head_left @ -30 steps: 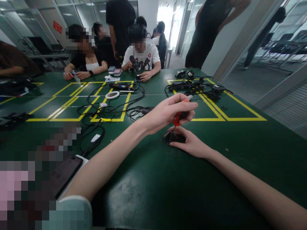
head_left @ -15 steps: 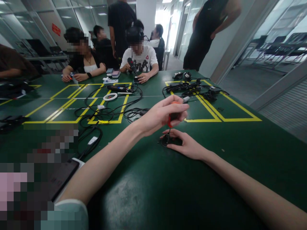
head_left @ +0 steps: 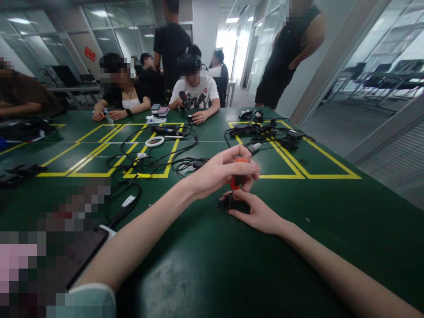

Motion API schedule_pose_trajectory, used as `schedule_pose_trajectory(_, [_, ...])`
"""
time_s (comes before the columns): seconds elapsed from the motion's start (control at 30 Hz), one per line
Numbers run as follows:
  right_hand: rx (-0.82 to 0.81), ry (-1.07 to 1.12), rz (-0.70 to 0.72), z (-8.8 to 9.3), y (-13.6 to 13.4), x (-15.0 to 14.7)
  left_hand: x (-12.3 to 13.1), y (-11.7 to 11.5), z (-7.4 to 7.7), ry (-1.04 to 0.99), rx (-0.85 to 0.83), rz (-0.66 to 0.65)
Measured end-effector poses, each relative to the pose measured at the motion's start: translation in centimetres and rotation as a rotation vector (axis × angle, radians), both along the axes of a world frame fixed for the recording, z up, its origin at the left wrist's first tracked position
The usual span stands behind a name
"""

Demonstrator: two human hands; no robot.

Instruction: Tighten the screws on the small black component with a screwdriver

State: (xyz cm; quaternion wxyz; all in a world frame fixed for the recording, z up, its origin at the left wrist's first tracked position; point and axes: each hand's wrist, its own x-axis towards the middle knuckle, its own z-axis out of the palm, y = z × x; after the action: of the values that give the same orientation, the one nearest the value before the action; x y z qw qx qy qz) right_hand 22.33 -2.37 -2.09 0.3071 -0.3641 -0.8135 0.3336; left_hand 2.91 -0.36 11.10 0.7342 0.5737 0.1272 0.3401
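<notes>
My left hand (head_left: 225, 170) is closed around the red and black handle of a screwdriver (head_left: 235, 182). The screwdriver stands nearly upright, its thin shaft pointing down at a small black part (head_left: 240, 206) on the green table (head_left: 198, 247). My right hand (head_left: 260, 211) lies low on the table, thumb and fingers closed about that black part from the right. A thin black loop shows at the part's left side. What the tip meets inside the part is too small to make out.
Black cables (head_left: 149, 154) and a white ring (head_left: 154, 141) lie left of centre. More black cables (head_left: 265, 130) lie at the back right, near a grey plug-like piece (head_left: 254, 148). A phone (head_left: 88, 247) is at the lower left. Co-workers sit across the table; a person (head_left: 288, 53) stands behind.
The camera view has tilted, so the scene sits lower. My left hand with the screwdriver is slightly nearer the black part, its fingers shifted on the handle. My right hand keeps its hold.
</notes>
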Motion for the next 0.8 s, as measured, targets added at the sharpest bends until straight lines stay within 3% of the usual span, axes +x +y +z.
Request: schedule_pose_trajectory(0.8, [0.187,-0.118,0.028,0.67,-0.02,-0.48,-0.41,0.08,0.07,0.02,-0.024,0.044])
